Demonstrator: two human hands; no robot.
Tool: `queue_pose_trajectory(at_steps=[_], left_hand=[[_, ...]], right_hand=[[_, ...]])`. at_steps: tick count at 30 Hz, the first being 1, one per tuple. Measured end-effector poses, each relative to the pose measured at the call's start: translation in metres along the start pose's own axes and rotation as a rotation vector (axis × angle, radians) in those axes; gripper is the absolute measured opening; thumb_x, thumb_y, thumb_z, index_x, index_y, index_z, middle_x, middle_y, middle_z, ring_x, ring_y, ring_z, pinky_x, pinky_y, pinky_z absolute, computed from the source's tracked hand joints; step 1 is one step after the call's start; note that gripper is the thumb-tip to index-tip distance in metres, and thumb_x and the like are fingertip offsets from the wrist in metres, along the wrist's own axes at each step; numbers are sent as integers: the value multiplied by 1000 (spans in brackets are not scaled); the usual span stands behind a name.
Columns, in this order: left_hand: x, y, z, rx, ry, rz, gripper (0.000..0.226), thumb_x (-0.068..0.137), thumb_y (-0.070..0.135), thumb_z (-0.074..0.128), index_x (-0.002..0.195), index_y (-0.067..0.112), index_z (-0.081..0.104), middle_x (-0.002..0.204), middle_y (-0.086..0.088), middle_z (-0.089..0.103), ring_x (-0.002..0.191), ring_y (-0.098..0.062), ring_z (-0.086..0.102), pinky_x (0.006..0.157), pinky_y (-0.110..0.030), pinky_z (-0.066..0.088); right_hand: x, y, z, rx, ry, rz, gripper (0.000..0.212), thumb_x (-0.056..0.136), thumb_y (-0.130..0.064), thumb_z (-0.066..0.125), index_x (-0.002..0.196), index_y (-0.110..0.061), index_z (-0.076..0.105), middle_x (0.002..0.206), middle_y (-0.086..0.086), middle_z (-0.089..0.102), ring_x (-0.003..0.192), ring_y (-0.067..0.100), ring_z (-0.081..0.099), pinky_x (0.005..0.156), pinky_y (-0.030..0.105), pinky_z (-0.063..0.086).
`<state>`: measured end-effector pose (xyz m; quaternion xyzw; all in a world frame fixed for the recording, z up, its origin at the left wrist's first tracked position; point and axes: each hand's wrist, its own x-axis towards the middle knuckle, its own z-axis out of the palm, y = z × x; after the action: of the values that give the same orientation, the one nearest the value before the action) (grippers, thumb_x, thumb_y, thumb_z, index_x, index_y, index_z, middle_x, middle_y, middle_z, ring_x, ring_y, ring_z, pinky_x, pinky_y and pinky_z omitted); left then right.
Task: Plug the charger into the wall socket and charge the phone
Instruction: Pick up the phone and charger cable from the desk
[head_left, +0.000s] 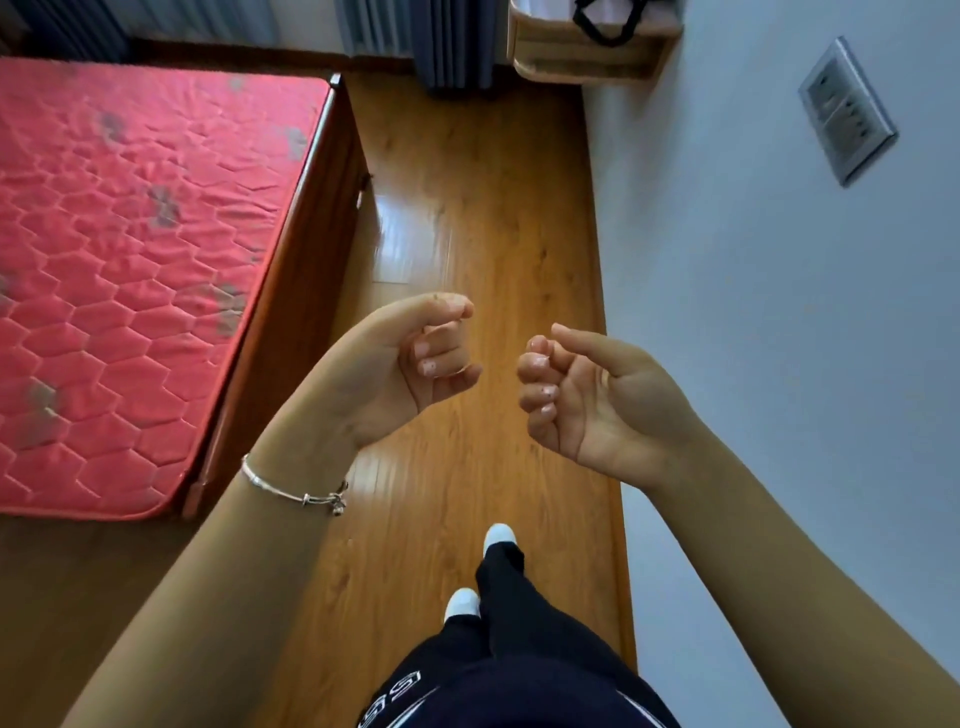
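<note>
**Q:** What occupies the nearest part of the view?

**A:** Dark trousers (524, 675) with white lettering, and two white shoes (480, 571) on a glossy wooden plank floor (467, 208). Both bare forearms rise from the lower corners. The left wrist carries a thin silver bracelet (293, 488) with a small charm.

**Q:** How are the hands set?

**A:** The left hand (400, 374) and the right hand (592, 395) are raised side by side over the floor, palms turned inward, close but not touching. Each is loosely curled, fingers bent toward the palm, thumb resting along the index finger. Neither grips anything; both are empty.

**Q:** Where is the wall socket relative to them?

**A:** The wall socket (847, 111) is a grey rectangular plate with a metallic-looking frame, mounted on the smooth pale wall (779, 312) at the upper right. It lies well apart from both hands, beyond and to the right of the right hand. Its openings are too blurred to count.

**Q:** What lies farther off?

**A:** At left, a red quilted mattress (130, 260) stitched in hexagons, with faded grey patches, sits in a dark wooden bed frame (291, 260). Farthest, grey pleated curtains (457, 47) hang beside a light wooden shelf unit (587, 57) holding a pale bag with black handles (608, 21).
</note>
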<state>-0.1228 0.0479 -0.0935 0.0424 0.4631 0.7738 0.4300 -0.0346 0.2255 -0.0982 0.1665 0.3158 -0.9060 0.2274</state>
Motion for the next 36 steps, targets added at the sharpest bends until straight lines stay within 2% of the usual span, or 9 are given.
queue_pose_trajectory(at_steps=[10, 18, 25, 36], left_hand=[[80, 50, -16, -45, 23, 46, 8, 85, 17, 54, 78, 16, 55, 46, 11, 35, 40, -4, 35, 65, -25, 53], [134, 111, -63, -65, 29, 72, 8, 84, 17, 54, 77, 16, 56, 45, 11, 35, 39, -4, 36, 65, -25, 54], [190, 158, -93, -67, -15, 7, 8, 82, 17, 55, 74, 16, 58, 44, 11, 36, 39, -4, 36, 66, -25, 54], [295, 194, -87, -48, -55, -32, 7, 83, 18, 55, 77, 15, 56, 45, 11, 35, 40, -4, 36, 66, -25, 53]], right_hand=[[63, -75, -12, 23, 0, -3, 14, 80, -28, 58, 78, -14, 60, 69, 1, 56, 58, 11, 54, 53, 19, 48], [153, -121, 15, 32, 5, 8, 11, 81, -26, 56, 80, -14, 56, 69, 0, 54, 58, 10, 51, 52, 18, 46], [211, -161, 34, 117, -3, -62, 13, 80, -26, 56, 76, -14, 59, 69, 0, 54, 57, 10, 51, 52, 17, 46], [264, -246, 8, 129, 48, -100, 12, 78, -25, 57, 77, -13, 57, 67, 0, 53, 56, 10, 49, 52, 17, 43]])
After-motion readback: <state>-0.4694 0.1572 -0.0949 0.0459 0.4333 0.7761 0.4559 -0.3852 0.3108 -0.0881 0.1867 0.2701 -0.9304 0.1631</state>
